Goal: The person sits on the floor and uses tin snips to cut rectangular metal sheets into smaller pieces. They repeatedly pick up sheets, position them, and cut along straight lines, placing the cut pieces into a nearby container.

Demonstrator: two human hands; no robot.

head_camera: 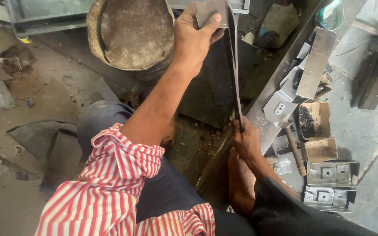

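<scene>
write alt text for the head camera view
A seated person in a red-striped shirt holds a small metal sheet piece in the left hand while the right hand grips a long shear blade handle. Bent metal brackets and a hammer lie alongside.

I have one view only, worn on the head, looking steeply down and close over the lap, with the round metal drum [131, 37] just ahead at the upper edge.
</scene>
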